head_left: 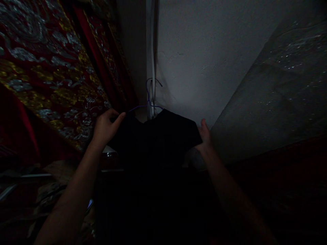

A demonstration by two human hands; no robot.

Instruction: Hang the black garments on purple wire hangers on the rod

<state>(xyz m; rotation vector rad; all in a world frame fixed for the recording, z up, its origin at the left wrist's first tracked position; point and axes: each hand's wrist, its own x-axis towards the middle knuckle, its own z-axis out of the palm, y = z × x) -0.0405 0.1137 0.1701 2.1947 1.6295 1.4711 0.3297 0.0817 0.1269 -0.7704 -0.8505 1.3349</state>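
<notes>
A black short-sleeved T-shirt [158, 143] hangs in front of me on a thin purple hanger [148, 97]. The hanger's hook sits at a pale vertical strip on the wall. At the shirt's left shoulder, my left hand [107, 126] is closed, its thumb and fingers pinching the dark cloth. My right hand [205, 136] is at the right sleeve, with the thumb stretched upward, apart from the fabric. The other fingers of that hand are mostly hidden behind the sleeve. The lower part of the shirt merges into the darkness.
Red cloth with gold and silver ornament [58, 68] hangs at the left. A pale wall [199, 61] stands behind the hanger, and a greyish, glossy sheet [276, 92] covers its right part. Dim clutter lies at the lower left, with a small lit object [90, 204].
</notes>
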